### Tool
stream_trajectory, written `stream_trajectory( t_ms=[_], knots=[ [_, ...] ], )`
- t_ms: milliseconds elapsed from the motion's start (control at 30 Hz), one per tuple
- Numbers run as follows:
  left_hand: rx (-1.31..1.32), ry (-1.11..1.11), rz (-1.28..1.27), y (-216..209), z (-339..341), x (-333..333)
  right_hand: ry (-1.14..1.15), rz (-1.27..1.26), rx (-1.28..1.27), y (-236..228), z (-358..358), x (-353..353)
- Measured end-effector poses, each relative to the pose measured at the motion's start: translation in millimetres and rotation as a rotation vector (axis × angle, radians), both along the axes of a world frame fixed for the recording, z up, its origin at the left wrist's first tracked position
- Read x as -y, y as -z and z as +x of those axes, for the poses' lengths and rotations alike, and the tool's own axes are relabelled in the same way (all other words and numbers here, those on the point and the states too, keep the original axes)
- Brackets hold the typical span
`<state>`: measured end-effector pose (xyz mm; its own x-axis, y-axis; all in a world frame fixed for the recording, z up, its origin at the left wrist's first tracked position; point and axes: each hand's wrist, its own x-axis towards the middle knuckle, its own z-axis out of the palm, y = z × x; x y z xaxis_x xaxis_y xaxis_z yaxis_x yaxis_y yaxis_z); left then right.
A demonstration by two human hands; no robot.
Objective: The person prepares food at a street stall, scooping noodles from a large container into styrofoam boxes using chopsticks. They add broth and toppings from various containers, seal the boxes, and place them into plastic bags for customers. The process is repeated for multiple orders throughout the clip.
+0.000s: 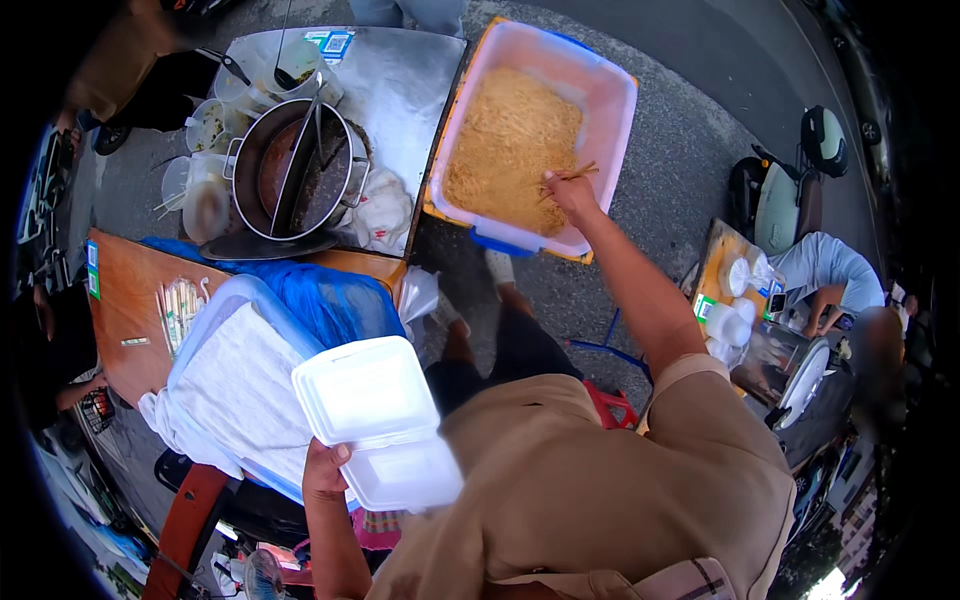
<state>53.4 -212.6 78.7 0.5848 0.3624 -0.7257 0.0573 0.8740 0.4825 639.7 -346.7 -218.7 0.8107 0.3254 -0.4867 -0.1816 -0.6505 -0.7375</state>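
Brown shirt (640, 470) foremost, foam box (365, 387) is clasped by left hand (327, 468), chopsticks (578, 173) by right hand (571, 198); noodles (510, 135), apparently being gathered, must be lifted.

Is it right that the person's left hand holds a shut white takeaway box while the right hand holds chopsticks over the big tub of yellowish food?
Not quite: the head view shows the white takeaway box open, its two halves spread apart. The left hand does hold it, and the right hand holds chopsticks over the big tub of yellowish food.
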Motion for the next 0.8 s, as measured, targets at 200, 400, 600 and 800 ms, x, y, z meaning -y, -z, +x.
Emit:
stream_trajectory(
  t_ms=[200,400,600,800],
  knots=[
    [-0.049,-0.033,-0.012,0,-8,-1,0.135,0.036,-0.223,4,29,4],
    [-0.131,-0.100,0.107,-14,21,-6,0.272,0.272,-0.693,50,-17,-25],
    [-0.249,-0.054,0.373,-15,121,-40,0.521,0.496,-0.874,67,-26,-25],
    [-0.292,0.164,0.750,27,229,-85,0.572,0.649,-0.935,14,-14,15]
  ],
)
